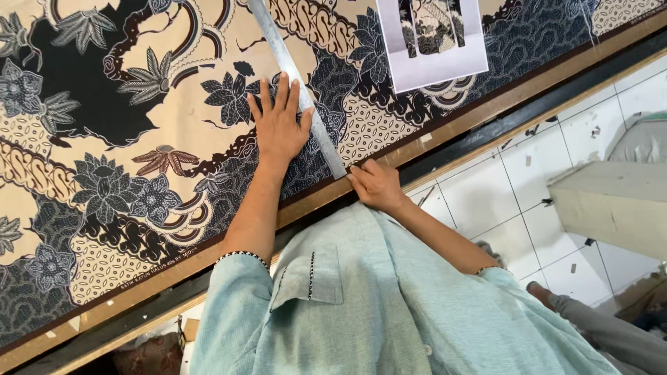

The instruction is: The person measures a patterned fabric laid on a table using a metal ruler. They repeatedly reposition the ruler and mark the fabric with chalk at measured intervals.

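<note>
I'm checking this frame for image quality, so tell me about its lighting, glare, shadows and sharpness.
Head view: soft, even daylight; the patterned cloth is sharp, with no strong shadows. The metal ruler shows a pale sheen, not harsh glare. The left hand and right hand look crisp, without motion blur. The white tiled floor is bright, slightly washed out. The view is tilted.

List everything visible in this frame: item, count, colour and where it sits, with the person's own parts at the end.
Patterned fabric: one, cream, black and brown floral print, spread across the table.
Ruler: one, long, silver metal, lying diagonally on the fabric.
Paper sheet: one, white with a printed picture, on the fabric at top.
Table: one, wooden edge along the fabric.
Tiled floor: white, at right.
Block: one, pale, on the floor at right.
Left hand: flat on the fabric, fingers on the ruler.
Right hand: at the ruler's near end.
</note>
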